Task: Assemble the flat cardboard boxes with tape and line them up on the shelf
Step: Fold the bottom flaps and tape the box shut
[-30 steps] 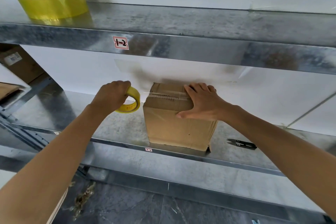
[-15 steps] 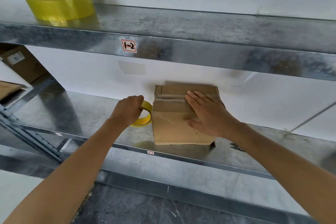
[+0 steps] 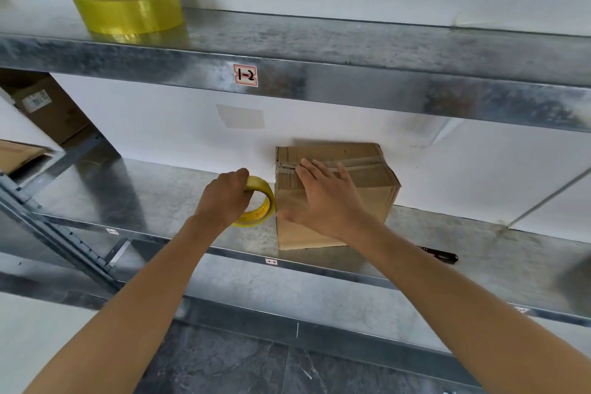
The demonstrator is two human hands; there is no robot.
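Apparently steadying the box [image 3: 374, 189], the right hand [image 3: 323, 198] lies spread on it; the left hand [image 3: 224, 198] grips a tape roll [image 3: 260, 214] alongside.

The left hand [image 3: 224, 198] and its tape roll [image 3: 259, 203] have dropped. A second ago they were level with the top of the cardboard box [image 3: 367, 189]; now they are beside the middle of its left front edge, the roll just beside the cardboard. The right hand [image 3: 323, 201] has slid off the box's top and down its front face, moving leftward. It now lies flat there, spread fingers [image 3: 311, 174] reaching the top front edge.
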